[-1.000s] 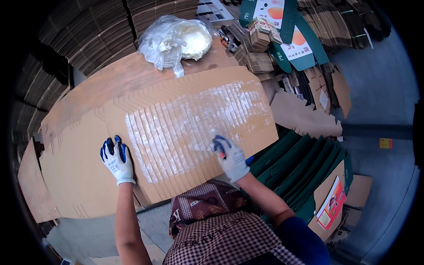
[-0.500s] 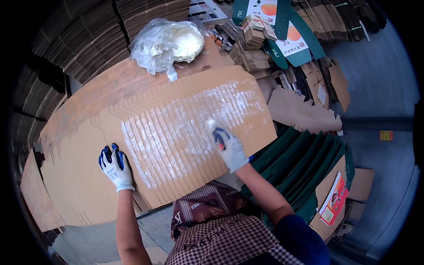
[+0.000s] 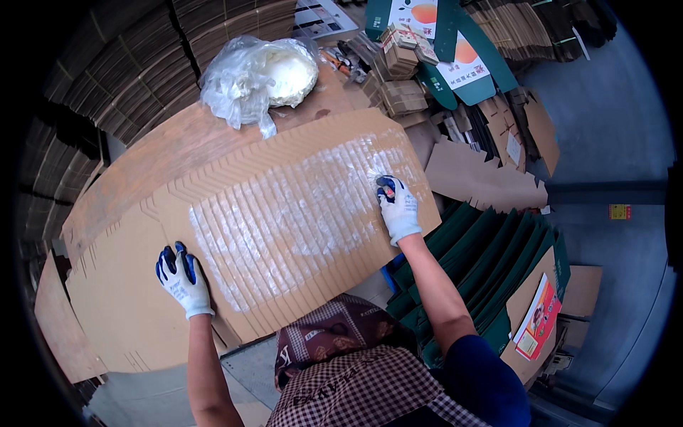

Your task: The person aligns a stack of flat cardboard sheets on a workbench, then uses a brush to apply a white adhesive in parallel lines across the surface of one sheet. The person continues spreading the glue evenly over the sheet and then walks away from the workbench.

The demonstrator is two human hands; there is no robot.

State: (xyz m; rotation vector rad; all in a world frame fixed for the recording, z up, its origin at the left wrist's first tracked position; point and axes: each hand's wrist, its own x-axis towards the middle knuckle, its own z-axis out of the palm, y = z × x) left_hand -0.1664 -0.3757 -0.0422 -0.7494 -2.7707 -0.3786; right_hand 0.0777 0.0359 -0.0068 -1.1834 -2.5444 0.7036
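Note:
Overlapping brown cardboard sheets [image 3: 107, 299] lie fanned across the table, their edges making a row of narrow strips. A whitish, paste-like coat [image 3: 284, 192] is smeared over those strips. My left hand [image 3: 183, 280], in a white glove with blue fingertips, rests on the cardboard left of the coated area, fingers stretched out. Near the right end of the coat, my right hand [image 3: 398, 206], gloved alike, is closed around a brush [image 3: 377, 175] with pale bristles pressed to the cardboard. A bit of red shows between its fingers; most of the handle is hidden.
Beyond the cardboard, a bowl-like mass of white paste [image 3: 292, 75] sits in clear plastic on the wooden table [image 3: 171, 146]. Green folded sheets [image 3: 469, 263] stand stacked at my right. Bundled cardboard [image 3: 128, 64] rises at the far left; green printed boxes [image 3: 455, 57] lie at the back right.
My right hand has moved right and away from me with the brush, toward the coat's right end. My left hand stays on the cardboard. The whole view has shifted slightly.

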